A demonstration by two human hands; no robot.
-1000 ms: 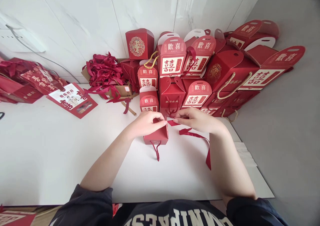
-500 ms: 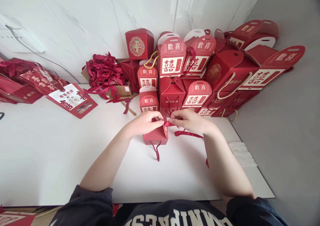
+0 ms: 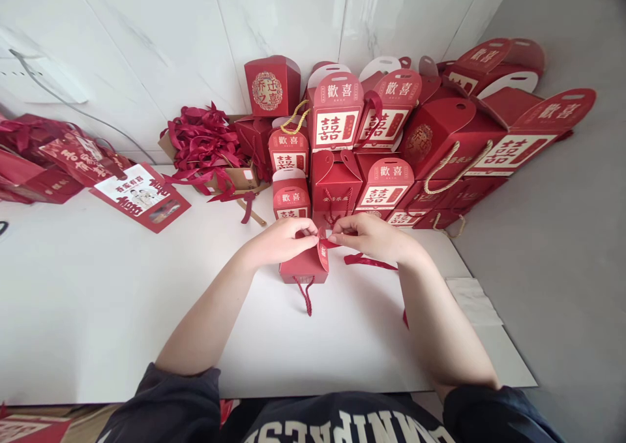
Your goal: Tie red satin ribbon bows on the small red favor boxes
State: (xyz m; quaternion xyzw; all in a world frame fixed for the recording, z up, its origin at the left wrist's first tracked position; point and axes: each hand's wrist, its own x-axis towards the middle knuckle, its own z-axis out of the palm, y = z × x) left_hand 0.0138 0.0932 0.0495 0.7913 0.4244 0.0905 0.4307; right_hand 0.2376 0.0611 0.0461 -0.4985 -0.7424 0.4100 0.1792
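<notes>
A small red gift box stands on the white table before me, a dark red cord handle hanging from its near side. My left hand is closed at the box's top, thumb and fingers pinching at the flap edge; what lies between them is partly hidden. From the right, my right hand pinches a red ribbon close to the box top. A length of dark red ribbon lies on the table below that hand.
Stacked red gift boxes fill the back right against the wall. A carton of loose ribbons sits at back left of them. Farther left are red bags and a printed card. White paper lies at right.
My right hand has shifted very slightly, and the ribbon at the box top now looks flatter and more drawn out. The loose ribbon end has slid a little to the right.
</notes>
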